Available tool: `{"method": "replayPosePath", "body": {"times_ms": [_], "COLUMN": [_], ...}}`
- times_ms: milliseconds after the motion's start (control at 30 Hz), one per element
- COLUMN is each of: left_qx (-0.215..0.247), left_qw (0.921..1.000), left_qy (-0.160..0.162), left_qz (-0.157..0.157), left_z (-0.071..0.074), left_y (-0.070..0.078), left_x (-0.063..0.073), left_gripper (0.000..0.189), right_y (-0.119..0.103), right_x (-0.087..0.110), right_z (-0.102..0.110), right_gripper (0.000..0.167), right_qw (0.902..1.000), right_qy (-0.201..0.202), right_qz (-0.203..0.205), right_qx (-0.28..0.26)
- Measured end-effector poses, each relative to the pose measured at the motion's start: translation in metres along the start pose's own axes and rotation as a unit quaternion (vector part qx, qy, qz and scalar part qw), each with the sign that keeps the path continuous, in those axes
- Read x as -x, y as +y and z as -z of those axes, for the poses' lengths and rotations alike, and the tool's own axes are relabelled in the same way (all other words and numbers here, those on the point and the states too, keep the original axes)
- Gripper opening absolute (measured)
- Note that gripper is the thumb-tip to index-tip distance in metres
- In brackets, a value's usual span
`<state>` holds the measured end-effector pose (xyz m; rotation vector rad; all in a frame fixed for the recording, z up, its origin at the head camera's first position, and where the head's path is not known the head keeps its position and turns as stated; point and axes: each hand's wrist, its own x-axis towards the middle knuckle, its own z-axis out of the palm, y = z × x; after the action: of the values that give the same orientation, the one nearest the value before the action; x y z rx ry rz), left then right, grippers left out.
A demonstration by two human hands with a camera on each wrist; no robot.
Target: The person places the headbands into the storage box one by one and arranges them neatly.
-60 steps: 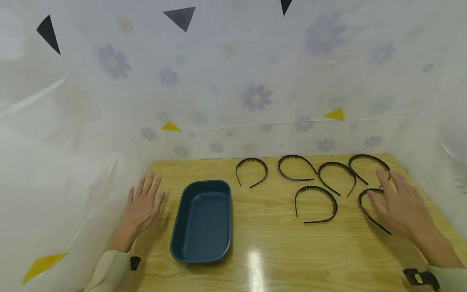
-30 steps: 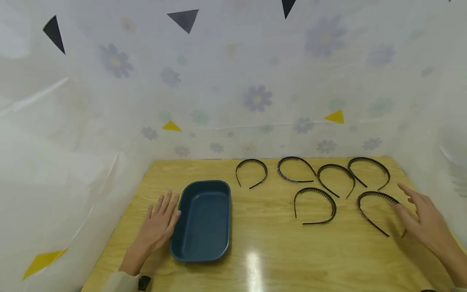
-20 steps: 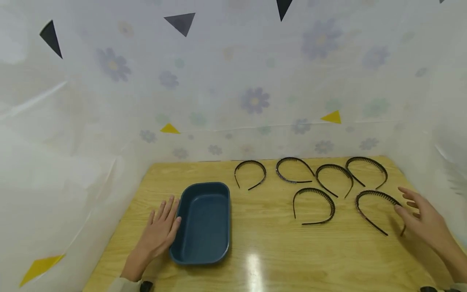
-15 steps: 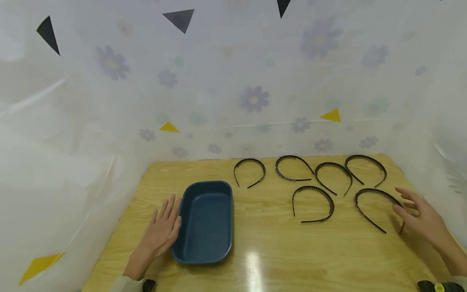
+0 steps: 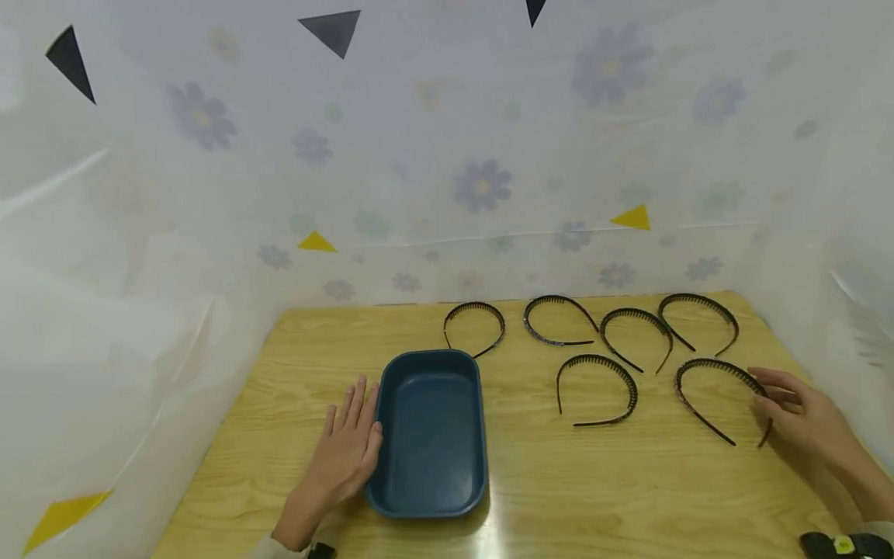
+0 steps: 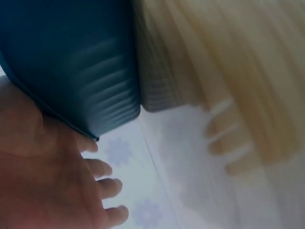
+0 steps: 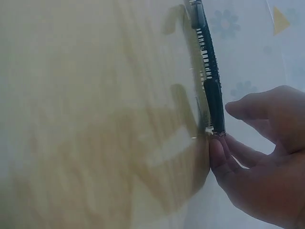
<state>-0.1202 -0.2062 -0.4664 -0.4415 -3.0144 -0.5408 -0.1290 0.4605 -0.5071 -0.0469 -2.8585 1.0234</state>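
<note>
My left hand lies with straight fingers along the left wall of a deep blue rectangular tray, thumb at its rim. In the left wrist view those fingers extend beside the tray's side. On the right, my right hand pinches the right side of a black toothed headband between thumb and fingers. The right wrist view has this headband seen edge-on, the thumb against it, close over the tabletop. Nothing lies inside the tray.
More black headbands lie on the wooden table: one left of the pinched one, others along the back. The tray's far edge overlaps the tip of the leftmost headband. A flowered white sheet encloses the table.
My left hand has come in from the left and slid the tray rightward. My right hand, spread over the headband earlier, drew back and now closes on its right side.
</note>
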Motion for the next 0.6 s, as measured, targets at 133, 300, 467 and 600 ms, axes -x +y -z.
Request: {"method": "replayPosePath", "body": {"times_ms": [133,300,467,600], "left_qx": [0.011,0.026,0.032,0.034], "left_qw": [0.9999,0.9996,0.9993,0.9991], "left_qy": [0.000,-0.006,-0.020,-0.025], "left_qz": [-0.003,-0.003,0.006,0.007], "left_z": [-0.008,-0.016,-0.023,-0.027], "left_y": [0.020,0.039,0.051,0.058], "left_x": [-0.007,-0.015,-0.022,-0.030], "left_gripper": [0.058,0.059,0.059,0.060], "right_y": [0.001,0.002,0.001,-0.001], "right_x": [0.001,0.000,0.000,0.002], "right_z": [0.005,0.007,0.005,0.003], "right_gripper": [0.051,0.045,0.041,0.044], "right_qw": [0.9999,1.0000,0.9998,0.9998], "right_qy": [-0.005,-0.003,-0.008,-0.010], "right_qz": [-0.010,0.000,0.016,0.006], "right_qx": [-0.002,0.007,-0.007,-0.016]}}
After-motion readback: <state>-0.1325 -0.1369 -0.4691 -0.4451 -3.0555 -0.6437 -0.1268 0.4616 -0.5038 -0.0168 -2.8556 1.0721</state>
